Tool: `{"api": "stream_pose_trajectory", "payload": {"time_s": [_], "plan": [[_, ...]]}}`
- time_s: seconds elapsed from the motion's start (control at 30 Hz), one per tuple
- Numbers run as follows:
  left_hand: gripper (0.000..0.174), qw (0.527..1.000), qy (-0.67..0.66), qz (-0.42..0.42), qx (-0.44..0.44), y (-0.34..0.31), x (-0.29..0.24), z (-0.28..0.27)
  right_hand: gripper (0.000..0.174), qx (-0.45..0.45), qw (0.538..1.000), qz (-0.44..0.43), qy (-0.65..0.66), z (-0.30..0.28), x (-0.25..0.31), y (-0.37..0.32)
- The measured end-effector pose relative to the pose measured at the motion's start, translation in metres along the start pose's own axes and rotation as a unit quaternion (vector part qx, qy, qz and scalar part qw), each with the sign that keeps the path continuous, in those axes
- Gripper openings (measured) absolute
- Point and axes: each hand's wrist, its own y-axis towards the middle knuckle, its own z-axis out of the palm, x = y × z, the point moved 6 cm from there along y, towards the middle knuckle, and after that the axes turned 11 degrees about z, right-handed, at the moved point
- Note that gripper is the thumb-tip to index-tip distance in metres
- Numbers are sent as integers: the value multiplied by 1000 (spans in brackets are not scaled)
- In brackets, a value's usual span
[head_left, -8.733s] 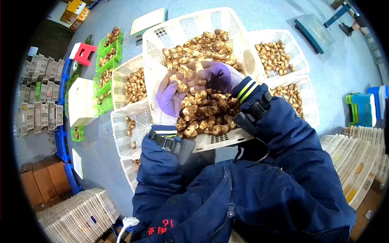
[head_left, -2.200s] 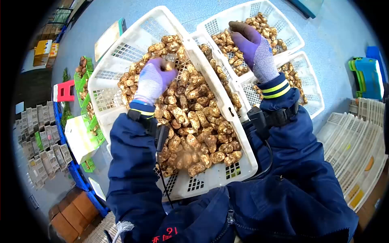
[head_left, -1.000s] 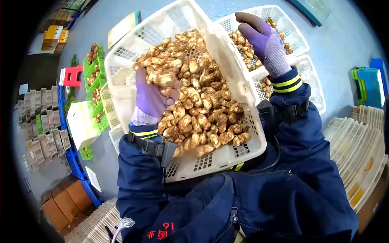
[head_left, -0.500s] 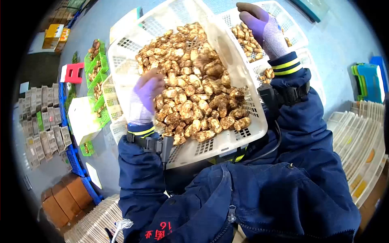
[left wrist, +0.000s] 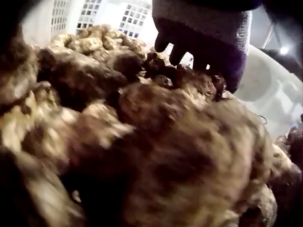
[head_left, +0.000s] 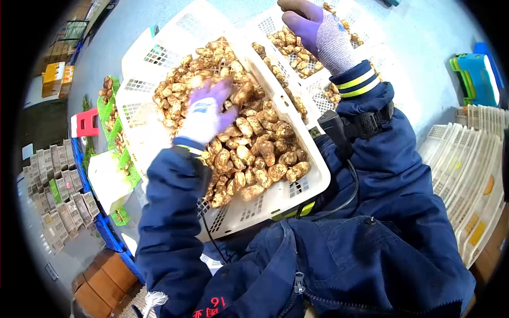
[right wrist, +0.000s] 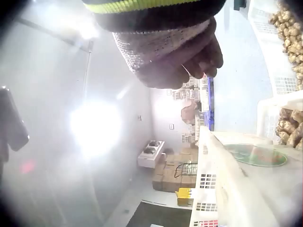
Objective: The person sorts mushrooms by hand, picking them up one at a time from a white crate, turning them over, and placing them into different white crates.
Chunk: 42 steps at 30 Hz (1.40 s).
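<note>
Stubby brown-and-cream mushrooms (head_left: 265,151) fill a big white plastic crate (head_left: 318,177), tilted in the head view, in front of the person. My left hand (head_left: 207,108), in a purple-palmed knit glove, lies over the pile with fingers spread. A blurred mushroom (head_left: 243,93) shows beside its thumb. In the left wrist view the gloved hand (left wrist: 203,42) points its fingers down into the mushrooms, large and blurred up close. My right hand (head_left: 318,29) hovers over a back crate with fingers loosely bent. In the right wrist view this hand (right wrist: 165,61) shows no mushroom in it.
Behind the big crate, white crates (head_left: 265,24) hold more mushrooms. Green baskets (head_left: 114,122), a white foam box (head_left: 108,175) and a red stool (head_left: 86,123) stand at left. Stacked white trays (head_left: 461,180) and a blue-green container (head_left: 474,79) are at right.
Earlier both hands held mushrooms over the big crate; the right then went to the back crate and stays there. The left lifted a mushroom, drew back, and now spreads over the pile.
</note>
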Motion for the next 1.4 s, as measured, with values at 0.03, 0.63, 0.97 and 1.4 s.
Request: {"api": "stream_pose_trajectory", "payload": {"time_s": [0.03, 0.63, 0.97, 1.4], "plan": [[35, 999, 33, -8, 24, -9, 11, -8, 41, 1, 1000, 4, 7, 0, -2, 1], [48, 992, 30, 28, 117, -42, -1, 6, 40, 57, 991, 86, 80, 6, -4, -5], [44, 969, 170, -144, -110, -56, 58, -56, 41, 10, 1000, 10, 15, -7, -7, 0], [35, 969, 209, -106, 80, -69, 74, -44, 39, -5, 1000, -18, -2, 3, -6, 1]]}}
